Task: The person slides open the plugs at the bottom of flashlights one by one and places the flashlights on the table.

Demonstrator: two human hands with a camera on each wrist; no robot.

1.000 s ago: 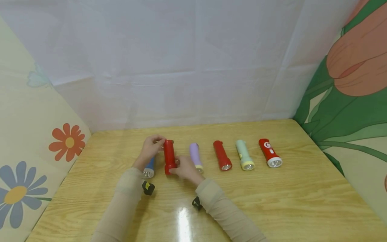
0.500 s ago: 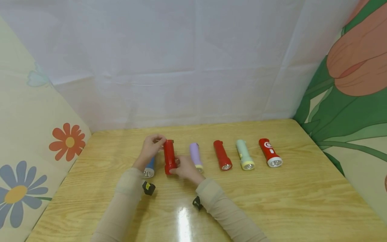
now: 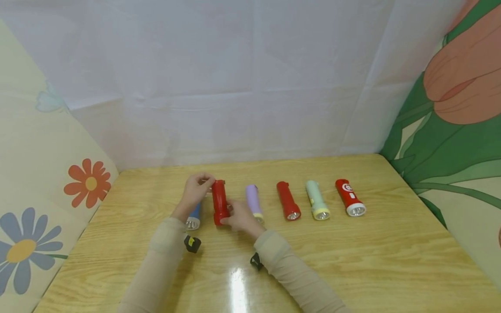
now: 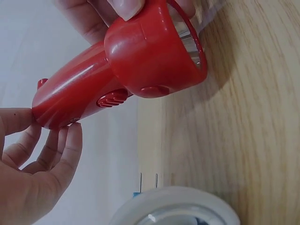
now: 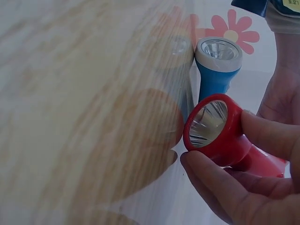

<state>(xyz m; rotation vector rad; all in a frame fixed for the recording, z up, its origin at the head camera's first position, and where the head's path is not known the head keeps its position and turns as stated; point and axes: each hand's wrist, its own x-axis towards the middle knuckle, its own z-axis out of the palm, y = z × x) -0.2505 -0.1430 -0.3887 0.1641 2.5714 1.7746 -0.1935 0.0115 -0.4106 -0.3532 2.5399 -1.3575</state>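
A red flashlight (image 3: pixel 219 198) is held by both hands at the left of the row in the head view. My left hand (image 3: pixel 194 191) pinches its tail end between thumb and fingertips. At the head end, my right hand (image 3: pixel 242 216) grips the rim with thumb and fingers. The slide switch (image 4: pixel 112 98) on its body shows in the left wrist view. In the right wrist view the clear lens (image 5: pixel 209 124) of the head faces the camera. A blue flashlight (image 3: pixel 193 220) with a white head lies just left of it, partly hidden by my left hand.
Right of my right hand lie a purple flashlight (image 3: pixel 253 200), another red flashlight (image 3: pixel 287 201), a mint green one (image 3: pixel 316 200) and a red-and-white one (image 3: pixel 349 198). The wooden table (image 3: pixel 352 261) meets a white cloth (image 3: pixel 250 87) at the back.
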